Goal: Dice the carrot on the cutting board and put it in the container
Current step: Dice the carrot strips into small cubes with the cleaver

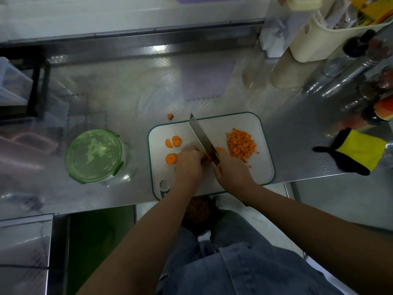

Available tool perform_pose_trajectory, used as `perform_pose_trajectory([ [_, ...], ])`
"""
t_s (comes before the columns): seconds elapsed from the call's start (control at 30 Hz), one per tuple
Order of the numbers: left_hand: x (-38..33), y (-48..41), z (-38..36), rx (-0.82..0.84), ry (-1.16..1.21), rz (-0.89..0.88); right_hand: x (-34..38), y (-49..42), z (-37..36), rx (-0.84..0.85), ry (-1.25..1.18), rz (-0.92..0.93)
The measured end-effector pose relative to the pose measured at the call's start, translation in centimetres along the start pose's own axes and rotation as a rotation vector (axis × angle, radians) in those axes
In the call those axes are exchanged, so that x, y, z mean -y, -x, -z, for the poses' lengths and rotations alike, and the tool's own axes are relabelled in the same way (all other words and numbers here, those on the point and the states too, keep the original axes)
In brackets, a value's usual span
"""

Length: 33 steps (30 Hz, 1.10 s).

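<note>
A white cutting board [261,167] with a teal rim lies on the steel counter. A heap of diced carrot [241,144] sits on its right side. Round carrot slices [173,142] and one more slice [171,159] lie on its left. My right hand [232,170] grips the handle of a knife [202,137], whose blade slants up and to the left over the board. My left hand [189,163] has curled fingers holding carrot pieces [209,157] against the blade. A glass container with a green lid [93,155] stands left of the board.
A carrot end piece [170,116] lies on the counter just beyond the board. A yellow and black glove [355,153] rests at the right. Bottles and a cream basket [314,39] crowd the back right corner. The counter edge runs right below the board.
</note>
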State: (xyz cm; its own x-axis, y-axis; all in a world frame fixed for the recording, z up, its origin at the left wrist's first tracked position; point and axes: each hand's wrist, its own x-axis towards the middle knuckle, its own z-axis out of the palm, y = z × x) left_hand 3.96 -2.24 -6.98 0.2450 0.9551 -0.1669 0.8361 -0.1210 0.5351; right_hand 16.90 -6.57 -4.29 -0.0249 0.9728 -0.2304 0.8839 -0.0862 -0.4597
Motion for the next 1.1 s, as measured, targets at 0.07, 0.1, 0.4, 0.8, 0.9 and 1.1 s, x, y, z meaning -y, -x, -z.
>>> perform_pose_trajectory([
  [0.07, 0.0, -0.1, -0.1, 0.007, -0.012, 0.013, 0.1, -0.2, -0.1, 0.000, 0.007, -0.005],
  [0.1, 0.0, -0.1, -0.1, 0.007, -0.014, 0.027, 0.1, -0.3, 0.0, -0.006, 0.006, -0.011],
  [0.4, 0.1, 0.3, 0.5, -0.019, 0.014, 0.030, 0.4, -0.7, 2.0, -0.029, -0.012, 0.008],
  [0.8, -0.1, 0.3, 0.2, -0.038, 0.049, 0.071, 0.7, 0.3, 1.1, -0.005, -0.021, 0.003],
  [0.9, 0.0, 0.3, 0.0, -0.046, 0.077, 0.091, 0.7, 0.1, 0.6, -0.013, -0.012, 0.000],
  [1.1, -0.1, 0.2, 0.0, -0.056, 0.044, 0.107, 1.3, -0.3, 0.0, -0.014, -0.007, -0.007],
])
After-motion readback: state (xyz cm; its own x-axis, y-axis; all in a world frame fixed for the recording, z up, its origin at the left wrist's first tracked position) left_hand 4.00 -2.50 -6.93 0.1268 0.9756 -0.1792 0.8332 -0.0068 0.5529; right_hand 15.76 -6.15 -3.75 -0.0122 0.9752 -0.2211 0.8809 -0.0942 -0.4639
